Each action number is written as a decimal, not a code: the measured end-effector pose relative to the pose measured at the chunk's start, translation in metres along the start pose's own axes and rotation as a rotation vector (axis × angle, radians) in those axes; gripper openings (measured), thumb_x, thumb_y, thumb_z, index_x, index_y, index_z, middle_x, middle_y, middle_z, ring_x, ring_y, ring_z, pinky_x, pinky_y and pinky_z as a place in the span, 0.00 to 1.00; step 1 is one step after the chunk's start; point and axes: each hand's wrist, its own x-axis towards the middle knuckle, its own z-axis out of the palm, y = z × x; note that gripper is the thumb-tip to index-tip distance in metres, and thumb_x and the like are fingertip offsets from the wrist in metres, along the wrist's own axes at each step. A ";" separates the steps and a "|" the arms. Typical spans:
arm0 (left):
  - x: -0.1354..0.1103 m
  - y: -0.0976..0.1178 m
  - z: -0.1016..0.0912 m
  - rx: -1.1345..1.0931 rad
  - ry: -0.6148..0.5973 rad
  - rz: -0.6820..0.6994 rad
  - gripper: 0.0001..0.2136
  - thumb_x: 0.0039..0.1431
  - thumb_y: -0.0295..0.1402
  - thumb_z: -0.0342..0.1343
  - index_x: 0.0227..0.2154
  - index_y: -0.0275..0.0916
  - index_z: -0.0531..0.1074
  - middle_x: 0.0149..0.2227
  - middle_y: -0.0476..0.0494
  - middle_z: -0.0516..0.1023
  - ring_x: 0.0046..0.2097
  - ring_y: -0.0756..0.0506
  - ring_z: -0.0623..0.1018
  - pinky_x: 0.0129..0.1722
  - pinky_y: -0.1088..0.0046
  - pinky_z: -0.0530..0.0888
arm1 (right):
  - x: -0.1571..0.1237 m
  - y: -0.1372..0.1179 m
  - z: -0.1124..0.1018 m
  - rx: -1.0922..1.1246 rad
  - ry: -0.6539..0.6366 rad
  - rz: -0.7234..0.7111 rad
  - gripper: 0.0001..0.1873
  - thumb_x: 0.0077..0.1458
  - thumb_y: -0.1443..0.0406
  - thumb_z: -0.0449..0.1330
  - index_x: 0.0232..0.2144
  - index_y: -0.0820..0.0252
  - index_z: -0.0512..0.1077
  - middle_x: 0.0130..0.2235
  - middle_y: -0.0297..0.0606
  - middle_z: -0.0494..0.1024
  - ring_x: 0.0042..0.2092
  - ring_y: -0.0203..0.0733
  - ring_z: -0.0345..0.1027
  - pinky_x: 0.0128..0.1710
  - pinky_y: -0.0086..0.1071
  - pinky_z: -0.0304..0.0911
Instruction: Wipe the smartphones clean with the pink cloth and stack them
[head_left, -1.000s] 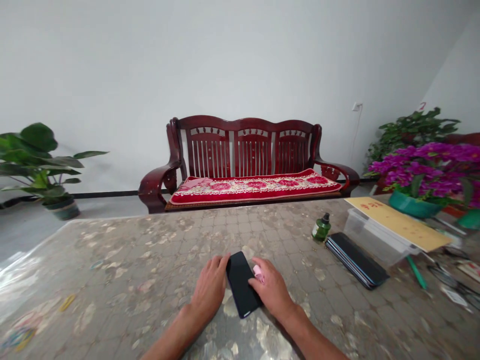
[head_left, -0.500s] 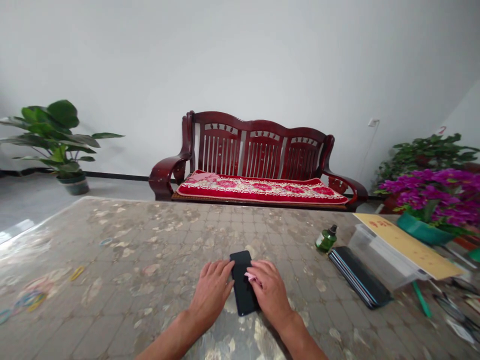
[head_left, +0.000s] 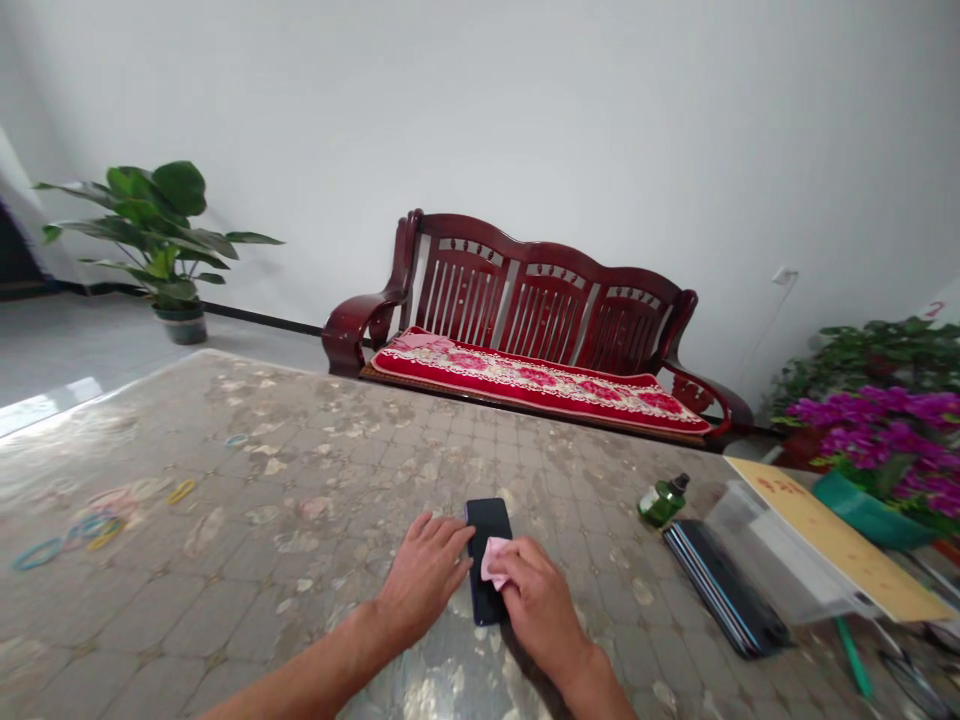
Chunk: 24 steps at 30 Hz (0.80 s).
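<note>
A dark smartphone (head_left: 486, 521) lies on the tablecloth in front of me, its long side pointing away. My left hand (head_left: 426, 568) rests at the phone's left edge, fingers stretched out and thumb apart, the tips touching its side. Between the thumb and fingers of my right hand (head_left: 541, 600) is a small pink cloth (head_left: 494, 563), pressed on the middle of the screen. That hand hides part of the phone's lower right side.
Right of my hands stand a green bottle (head_left: 663, 501), a stack of dark phones (head_left: 726, 589) and a clear plastic box (head_left: 776, 555) under a yellow board (head_left: 832, 535). Several coloured bands (head_left: 97, 530) lie at the left. A wooden bench (head_left: 540, 300) stands beyond the table.
My right hand has drawn its fingers together, and more of the pink cloth shows on the screen. The left hand stays at the phone's edge. The whole view has tilted.
</note>
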 end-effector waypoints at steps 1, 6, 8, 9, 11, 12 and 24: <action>0.000 0.000 0.001 0.002 0.002 -0.005 0.15 0.65 0.30 0.52 0.53 0.43 0.71 0.54 0.42 0.76 0.56 0.40 0.73 0.62 0.54 0.60 | 0.000 -0.002 -0.001 0.021 -0.018 0.003 0.19 0.51 0.79 0.51 0.32 0.54 0.76 0.39 0.38 0.75 0.43 0.42 0.69 0.43 0.33 0.65; -0.001 0.003 0.003 -0.001 -0.030 -0.021 0.23 0.62 0.43 0.56 0.57 0.42 0.69 0.59 0.38 0.72 0.61 0.36 0.69 0.64 0.49 0.55 | 0.002 0.001 -0.007 0.035 -0.071 0.034 0.19 0.50 0.78 0.50 0.32 0.54 0.76 0.46 0.39 0.75 0.48 0.44 0.68 0.48 0.35 0.65; 0.000 0.005 0.003 -0.012 -0.062 -0.029 0.30 0.57 0.49 0.59 0.60 0.41 0.66 0.62 0.36 0.68 0.63 0.33 0.66 0.65 0.46 0.53 | 0.008 0.005 -0.008 -0.005 -0.073 0.038 0.19 0.50 0.78 0.51 0.32 0.54 0.76 0.46 0.39 0.76 0.49 0.45 0.67 0.48 0.37 0.63; 0.001 0.007 0.003 -0.019 -0.080 -0.032 0.34 0.54 0.52 0.59 0.61 0.40 0.65 0.63 0.34 0.66 0.64 0.32 0.64 0.65 0.44 0.52 | 0.012 0.007 -0.009 -0.020 -0.075 0.042 0.18 0.51 0.78 0.51 0.32 0.53 0.76 0.45 0.38 0.76 0.48 0.45 0.67 0.48 0.37 0.63; 0.003 0.009 0.004 -0.033 -0.112 -0.034 0.39 0.51 0.55 0.60 0.62 0.39 0.63 0.65 0.33 0.63 0.66 0.31 0.62 0.65 0.42 0.51 | 0.022 0.011 -0.008 -0.030 -0.074 0.061 0.17 0.53 0.77 0.52 0.31 0.54 0.76 0.41 0.37 0.78 0.45 0.45 0.68 0.47 0.37 0.63; 0.005 0.009 0.005 -0.038 -0.123 -0.035 0.40 0.50 0.55 0.60 0.63 0.38 0.62 0.65 0.32 0.62 0.66 0.31 0.61 0.65 0.42 0.50 | 0.027 0.012 -0.007 -0.029 -0.071 0.078 0.16 0.54 0.76 0.52 0.30 0.54 0.76 0.38 0.37 0.78 0.43 0.45 0.68 0.46 0.37 0.63; 0.004 0.014 0.007 -0.062 -0.216 0.070 0.51 0.42 0.58 0.65 0.65 0.36 0.57 0.67 0.27 0.56 0.67 0.28 0.58 0.64 0.39 0.50 | 0.020 0.009 -0.012 0.036 -0.103 0.132 0.14 0.55 0.74 0.51 0.33 0.54 0.75 0.36 0.35 0.76 0.41 0.43 0.69 0.41 0.32 0.61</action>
